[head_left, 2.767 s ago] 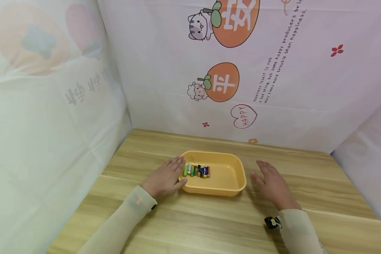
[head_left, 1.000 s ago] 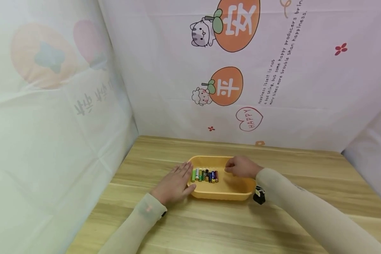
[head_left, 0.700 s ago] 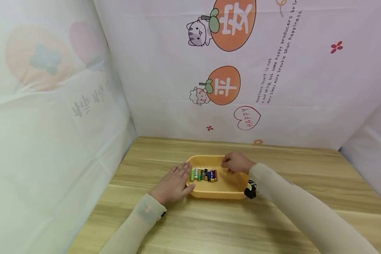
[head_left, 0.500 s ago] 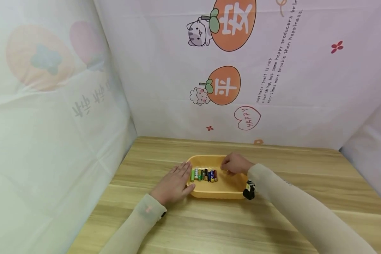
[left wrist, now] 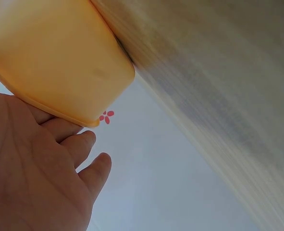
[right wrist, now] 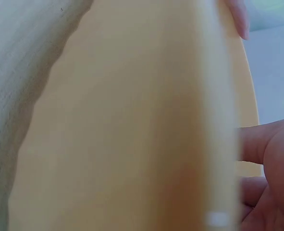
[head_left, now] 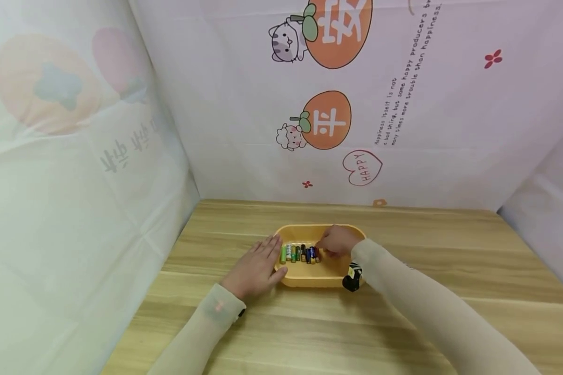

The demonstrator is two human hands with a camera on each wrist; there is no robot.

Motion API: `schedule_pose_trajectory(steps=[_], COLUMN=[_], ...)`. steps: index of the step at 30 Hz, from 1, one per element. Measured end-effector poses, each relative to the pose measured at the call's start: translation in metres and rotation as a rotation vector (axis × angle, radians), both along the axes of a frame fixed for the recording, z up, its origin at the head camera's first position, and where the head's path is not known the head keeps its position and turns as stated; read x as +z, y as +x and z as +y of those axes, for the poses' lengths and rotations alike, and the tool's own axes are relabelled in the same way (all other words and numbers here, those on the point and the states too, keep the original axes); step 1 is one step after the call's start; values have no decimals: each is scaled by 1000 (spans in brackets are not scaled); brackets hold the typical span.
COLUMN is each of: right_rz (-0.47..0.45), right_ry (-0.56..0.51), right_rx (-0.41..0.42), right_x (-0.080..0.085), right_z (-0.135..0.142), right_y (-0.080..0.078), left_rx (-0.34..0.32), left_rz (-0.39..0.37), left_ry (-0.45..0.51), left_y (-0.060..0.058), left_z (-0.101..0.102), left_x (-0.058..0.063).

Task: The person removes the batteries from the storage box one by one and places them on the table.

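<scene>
A yellow plastic tray [head_left: 309, 282] holds a row of several batteries at its left end. My left hand [head_left: 253, 268] rests on the tray's left rim, fingers straight; the left wrist view shows its fingers [left wrist: 79, 149] at the rim. My right hand [head_left: 340, 240] reaches into the tray with bent fingers. Its fingertips are at the far end of the dark red battery [head_left: 317, 256], the rightmost in the row. Beside that one lies a blue battery [head_left: 312, 256]; a bright green battery [head_left: 283, 255] is leftmost. In the right wrist view the tray's wall hides the right fingertips.
The tray stands on a wood-grain table [head_left: 281, 328]. A white printed cloth [head_left: 244, 130] hangs behind it, with more cloth at the left and right sides. A black wrist device [head_left: 352, 277] on the right arm overlaps the tray's near right edge.
My right hand has come from the table right of the tray into it, then moved left to the dark red battery. My left hand stays on the rim. The batteries keep their row.
</scene>
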State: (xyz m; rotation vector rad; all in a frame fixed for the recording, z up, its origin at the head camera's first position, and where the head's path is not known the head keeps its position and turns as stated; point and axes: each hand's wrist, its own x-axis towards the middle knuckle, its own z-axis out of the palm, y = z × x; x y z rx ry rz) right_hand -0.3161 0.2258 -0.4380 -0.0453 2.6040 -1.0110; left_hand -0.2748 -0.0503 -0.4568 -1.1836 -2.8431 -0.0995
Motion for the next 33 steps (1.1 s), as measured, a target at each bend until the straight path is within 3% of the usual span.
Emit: schedule_pose_trajectory(steps=[5, 10, 23, 33], right_rz=[5, 28, 53, 81], right_ry=[22, 47, -13, 17], right_rx=[-28, 4, -37, -47], right_x=[0, -1, -17, -16], right_z=[-5, -8, -9, -14], right_y=[3, 3, 0, 3], left_rx=[-2, 0, 13, 3], left_rz=[4, -1, -13, -9], left_ry=[8, 10, 11, 13], left_y=[-2, -2, -2, -2], left_z=[-1, -1, 0, 1], left_x=[-2, -1, 0, -2])
